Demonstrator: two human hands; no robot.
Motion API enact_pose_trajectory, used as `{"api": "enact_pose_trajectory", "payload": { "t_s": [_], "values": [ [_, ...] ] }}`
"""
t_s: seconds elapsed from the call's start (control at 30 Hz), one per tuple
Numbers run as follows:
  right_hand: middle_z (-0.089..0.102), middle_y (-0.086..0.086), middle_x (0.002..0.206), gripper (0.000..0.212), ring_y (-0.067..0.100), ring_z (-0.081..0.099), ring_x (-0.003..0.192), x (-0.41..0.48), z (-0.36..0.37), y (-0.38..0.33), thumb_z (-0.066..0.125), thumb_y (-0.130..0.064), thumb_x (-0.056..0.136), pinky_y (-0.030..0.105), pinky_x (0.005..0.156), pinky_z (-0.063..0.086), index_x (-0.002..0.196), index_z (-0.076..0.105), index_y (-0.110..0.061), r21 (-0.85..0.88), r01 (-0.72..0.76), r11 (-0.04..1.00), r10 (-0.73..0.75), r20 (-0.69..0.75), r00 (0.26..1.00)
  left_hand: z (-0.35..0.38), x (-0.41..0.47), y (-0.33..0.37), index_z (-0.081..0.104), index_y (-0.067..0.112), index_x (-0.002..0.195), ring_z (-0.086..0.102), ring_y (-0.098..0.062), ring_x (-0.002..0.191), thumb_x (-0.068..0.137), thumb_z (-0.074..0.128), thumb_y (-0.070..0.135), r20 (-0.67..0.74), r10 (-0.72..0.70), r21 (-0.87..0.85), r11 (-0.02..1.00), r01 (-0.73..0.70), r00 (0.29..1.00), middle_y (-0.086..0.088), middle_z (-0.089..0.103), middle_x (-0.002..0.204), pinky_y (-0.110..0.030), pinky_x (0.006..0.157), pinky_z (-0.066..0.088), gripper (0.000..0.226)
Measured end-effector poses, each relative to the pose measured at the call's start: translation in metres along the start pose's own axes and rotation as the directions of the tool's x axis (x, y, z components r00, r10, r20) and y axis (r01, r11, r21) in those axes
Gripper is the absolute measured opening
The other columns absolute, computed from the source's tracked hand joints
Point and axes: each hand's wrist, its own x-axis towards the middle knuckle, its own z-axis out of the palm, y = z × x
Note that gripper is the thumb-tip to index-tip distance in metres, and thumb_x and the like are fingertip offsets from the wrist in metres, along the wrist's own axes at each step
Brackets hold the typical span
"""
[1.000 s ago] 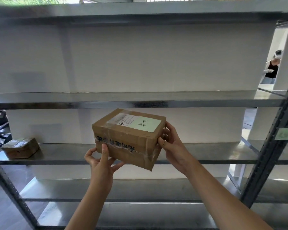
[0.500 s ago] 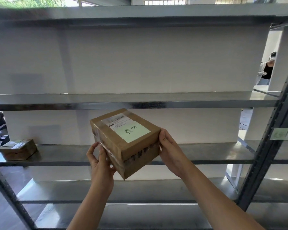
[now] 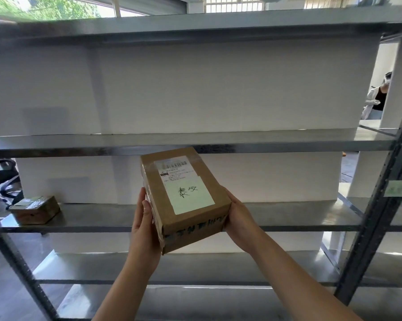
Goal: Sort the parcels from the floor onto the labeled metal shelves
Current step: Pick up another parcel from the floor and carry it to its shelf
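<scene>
I hold a brown cardboard parcel [image 3: 185, 198] in the air in front of the metal shelves [image 3: 195, 144], its short end towards me. A white shipping label and a pale green note with handwriting face up. My left hand [image 3: 145, 225] grips its left side, thumb along the edge. My right hand [image 3: 240, 220] cups its right side from below. The parcel hangs level with the third shelf board [image 3: 288, 214], just ahead of its front edge.
A smaller taped parcel [image 3: 35, 209] lies at the left end of that board. A green sticky label [image 3: 396, 188] sits on the right upright [image 3: 380, 205]. White panels back the shelves. A person [image 3: 378, 96] stands far right behind the rack. Dark chair parts [image 3: 0, 177] show at left.
I have turned the parcel in my hands so its short end now points at me and the label reads upright. The view has tilted up slightly.
</scene>
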Motion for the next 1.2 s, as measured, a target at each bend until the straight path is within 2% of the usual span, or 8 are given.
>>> {"api": "enact_pose_trajectory", "payload": {
  "t_s": [0.1, 0.23, 0.37, 0.6, 0.73, 0.93, 1.1, 1.2],
  "values": [
    [0.073, -0.003, 0.124, 0.037, 0.015, 0.069, 0.112, -0.003, 0.000, 0.002, 0.036, -0.029, 0.108, 0.030, 0.087, 0.055, 0.135, 0.061, -0.027, 0.030, 0.002, 1.000, -0.003, 0.031, 1.000, 0.000, -0.004, 0.005, 0.049, 0.050, 0.140, 0.063, -0.029, 0.123, 0.100, 0.042, 0.041, -0.018, 0.061, 0.046, 0.997, -0.060, 0.998, -0.001, 0.060, 0.141, -0.059, 0.088, 0.057, 0.042],
    [0.075, -0.001, 0.119, 0.038, 0.015, 0.070, 0.112, -0.006, -0.004, 0.001, 0.037, -0.037, 0.106, 0.036, 0.104, 0.049, 0.122, 0.069, -0.023, 0.049, -0.021, 0.999, 0.019, 0.037, 0.999, 0.007, -0.009, 0.004, 0.052, 0.042, 0.139, 0.070, -0.026, 0.111, 0.093, 0.052, 0.037, -0.076, 0.131, 0.071, 0.989, -0.126, 0.988, -0.001, 0.069, 0.127, -0.045, 0.077, 0.064, 0.046],
    [0.077, -0.002, 0.113, 0.036, 0.014, 0.072, 0.106, -0.005, -0.021, -0.004, 0.036, -0.032, 0.107, 0.031, 0.092, 0.053, 0.117, 0.070, -0.022, 0.076, -0.043, 0.996, 0.039, 0.057, 0.998, 0.026, -0.011, -0.004, 0.054, 0.037, 0.119, 0.070, -0.033, 0.104, 0.098, 0.051, 0.035, -0.164, 0.137, 0.097, 0.988, -0.123, 0.977, -0.010, 0.069, 0.120, -0.045, 0.068, 0.064, 0.020],
    [0.080, -0.007, 0.097, 0.034, 0.008, 0.076, 0.089, 0.005, -0.046, -0.013, 0.035, -0.029, 0.108, 0.024, 0.078, 0.056, 0.115, 0.068, -0.022, 0.070, -0.095, 0.993, 0.087, 0.108, 0.990, 0.055, -0.011, -0.011, 0.061, 0.043, 0.115, 0.072, -0.028, 0.098, 0.103, 0.049, 0.030, -0.205, 0.183, 0.232, 0.963, -0.134, 0.962, -0.003, 0.073, 0.110, -0.051, 0.082, 0.059, 0.021],
    [0.079, -0.009, 0.103, 0.036, 0.006, 0.075, 0.093, 0.007, -0.057, -0.017, 0.035, -0.037, 0.106, 0.022, 0.077, 0.055, 0.121, 0.067, -0.026, 0.080, -0.124, 0.989, 0.110, 0.164, 0.980, 0.060, -0.017, -0.010, 0.056, 0.030, 0.123, 0.070, -0.032, 0.106, 0.103, 0.050, 0.026, -0.238, 0.159, 0.293, 0.952, -0.085, 0.958, -0.012, 0.071, 0.116, -0.053, 0.093, 0.055, 0.022],
    [0.078, -0.008, 0.109, 0.056, 0.009, 0.074, 0.101, 0.004, -0.052, -0.014, 0.043, -0.059, 0.084, 0.026, 0.084, 0.055, 0.126, 0.064, -0.028, 0.039, -0.119, 0.992, 0.103, 0.286, 0.953, 0.063, -0.038, -0.013, 0.061, 0.019, 0.124, 0.069, -0.034, 0.107, 0.101, 0.053, 0.018, -0.343, 0.204, 0.264, 0.958, -0.114, 0.917, -0.017, 0.071, 0.117, -0.044, 0.087, 0.057, 0.024],
    [0.079, -0.011, 0.103, 0.034, 0.006, 0.074, 0.096, 0.002, -0.041, -0.010, 0.036, -0.041, 0.105, 0.024, 0.083, 0.054, 0.120, 0.066, -0.034, 0.028, -0.128, 0.991, 0.109, 0.366, 0.924, 0.068, -0.052, -0.015, 0.062, 0.023, 0.117, 0.071, -0.024, 0.090, 0.103, 0.050, 0.018, -0.443, 0.295, 0.297, 0.939, -0.172, 0.847, -0.012, 0.072, 0.107, -0.034, 0.069, 0.057, 0.019],
    [0.078, -0.010, 0.106, 0.037, 0.006, 0.074, 0.099, 0.000, -0.030, -0.009, 0.034, -0.043, 0.105, 0.029, 0.089, 0.053, 0.118, 0.067, -0.035, -0.003, -0.126, 0.992, 0.117, 0.392, 0.912, 0.062, -0.060, -0.015, 0.063, 0.029, 0.114, 0.069, -0.029, 0.104, 0.102, 0.051, 0.034, -0.492, 0.373, 0.349, 0.912, -0.214, 0.787, -0.011, 0.071, 0.113, -0.043, 0.082, 0.057, 0.018]
  ]
}}
